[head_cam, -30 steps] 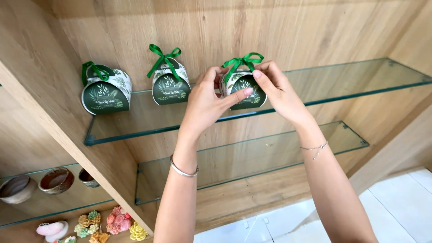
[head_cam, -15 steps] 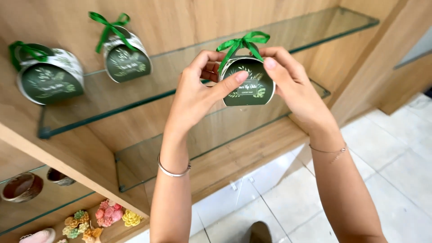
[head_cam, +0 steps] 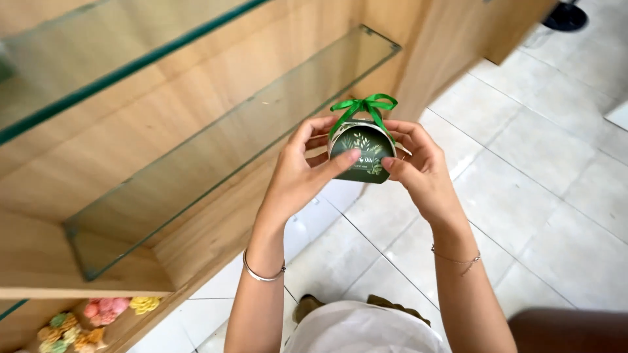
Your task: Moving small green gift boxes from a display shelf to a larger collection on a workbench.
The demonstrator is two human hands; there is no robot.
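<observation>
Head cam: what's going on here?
A person holds a small dark green gift box with both hands, out in front of a wooden shelf unit and above the tiled floor. The left hand grips its left side with the thumb across the front; the right hand grips the right side. A green ribbon bow tops the box. The glass shelf beside it shows nothing on it. Pastel flower-shaped items sit lower left. Each wrist wears a bracelet.

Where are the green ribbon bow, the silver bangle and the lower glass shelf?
Bow [head_cam: 364, 104], head view, on the knot.
Bangle [head_cam: 263, 275], head view, on the band at the left wrist.
Glass shelf [head_cam: 216, 153], head view, on the bare pane.
</observation>
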